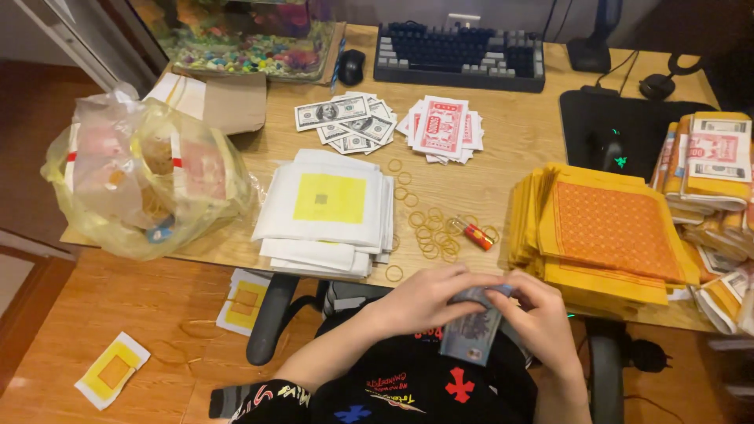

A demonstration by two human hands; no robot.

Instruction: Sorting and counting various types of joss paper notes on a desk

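Both my hands hold a small grey-blue bundle of paper notes [473,330] over my lap, just below the desk's front edge. My left hand [424,298] grips its upper left side. My right hand [542,318] closes on its right side, fingers curled over the top. On the desk [503,149] right in front lie several loose rubber bands [430,232] and a small red lighter [476,234].
A stack of white sheets with yellow squares [328,210] sits at centre. Orange-yellow paper stacks [609,235] lie right, bundled packs [711,169] far right. Fanned banknote-style papers [349,122], red-white notes [441,128], keyboard [459,55], mouse [351,67] at back. Yellow plastic bag [145,177] left. Sheets on the floor [111,371].
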